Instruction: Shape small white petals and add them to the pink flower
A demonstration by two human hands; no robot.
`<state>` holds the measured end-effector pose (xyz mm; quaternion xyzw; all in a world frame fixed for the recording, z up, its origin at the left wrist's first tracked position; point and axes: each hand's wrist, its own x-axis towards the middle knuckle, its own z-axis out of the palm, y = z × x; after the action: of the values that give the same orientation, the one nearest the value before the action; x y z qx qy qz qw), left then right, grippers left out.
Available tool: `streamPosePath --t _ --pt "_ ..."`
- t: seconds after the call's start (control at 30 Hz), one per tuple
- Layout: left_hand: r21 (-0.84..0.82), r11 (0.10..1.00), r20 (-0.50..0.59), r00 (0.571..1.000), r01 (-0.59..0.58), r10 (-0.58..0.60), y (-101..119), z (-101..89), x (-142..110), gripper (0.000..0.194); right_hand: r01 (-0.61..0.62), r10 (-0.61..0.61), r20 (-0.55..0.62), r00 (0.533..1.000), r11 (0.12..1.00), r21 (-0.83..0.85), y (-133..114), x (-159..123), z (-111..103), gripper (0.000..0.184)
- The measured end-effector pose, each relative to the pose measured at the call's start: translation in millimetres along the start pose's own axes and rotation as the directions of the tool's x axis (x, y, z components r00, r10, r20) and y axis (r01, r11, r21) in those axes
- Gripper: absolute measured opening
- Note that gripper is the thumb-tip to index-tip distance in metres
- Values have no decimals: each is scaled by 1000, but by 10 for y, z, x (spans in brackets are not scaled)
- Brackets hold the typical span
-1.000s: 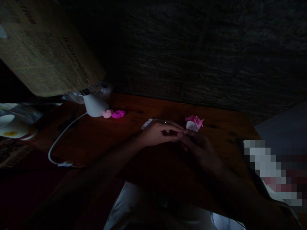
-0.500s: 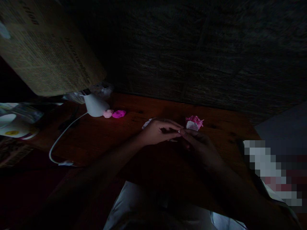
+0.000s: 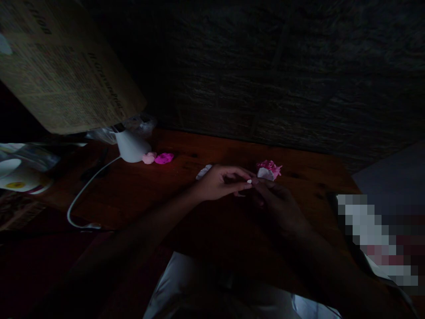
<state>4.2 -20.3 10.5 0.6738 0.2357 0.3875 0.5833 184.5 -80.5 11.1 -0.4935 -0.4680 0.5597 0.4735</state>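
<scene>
A tiny white piece (image 3: 249, 181), perhaps clay, sits between the thumb and fingertips of my left hand (image 3: 217, 181). My right hand (image 3: 277, 197) meets it there, its thumb and fingers pinched together against the piece. Just behind my right fingers lies a ruffled pink clump (image 3: 274, 167), flower-like, with a white scrap (image 3: 266, 174) at its front. Partly covered by my left hand is another flat white piece (image 3: 202, 172) on the wooden table (image 3: 212, 146). The scene is dark, so fine detail is lost.
A pale pink lump (image 3: 149, 157) and a bright magenta lump (image 3: 164, 158) lie by a white lamp base (image 3: 131, 146) under a newsprint-patterned shade (image 3: 79, 75). The white cord (image 3: 78, 188) curves leftward. A white cup (image 3: 16, 175) is far left; a dark wall (image 3: 249, 79) stands behind.
The white piece shows more clearly between my fingertips now. My right thumb and fingers have shifted very slightly; the things on the table stay put.
</scene>
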Motion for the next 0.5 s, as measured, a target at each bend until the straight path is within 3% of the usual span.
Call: streamPosePath --t 0.33,0.5 --pt "147 985 46 995 -91 85 -36 -6 -9 20 -56 54 36 998 996 74 -35 -12 57 43" --pt "189 972 16 990 -139 138 -54 10 -5 14 -103 97 48 994 984 146 -41 -18 68 42"
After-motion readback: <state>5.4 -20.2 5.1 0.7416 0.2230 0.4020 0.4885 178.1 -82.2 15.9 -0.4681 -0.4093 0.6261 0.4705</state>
